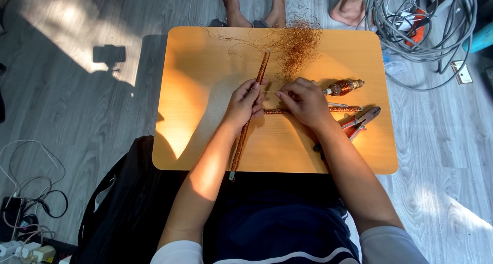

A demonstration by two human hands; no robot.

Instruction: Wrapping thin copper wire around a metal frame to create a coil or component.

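the left hand (pixel 245 102) is closed around a long copper-wound rod (pixel 250 115), which lies slanted over the wooden tabletop (pixel 205 79) with its lower end past the near edge. the right hand (pixel 303 102) has its fingertips pinched together on a thin wire just beside the left hand; the wire itself is too fine to see well. a second, shorter copper-wound rod (pixel 339 109) lies flat under the right hand, across the first one. to the right is a small copper coil piece (pixel 343 87), and near it pliers with red handles (pixel 359 123). a loose tangle of copper wire (pixel 295 45) sits at the far edge. grey cables (pixel 426 22) lie on the floor to the far right, and bare feet (pixel 257 7) of other persons stand beyond the tabletop.
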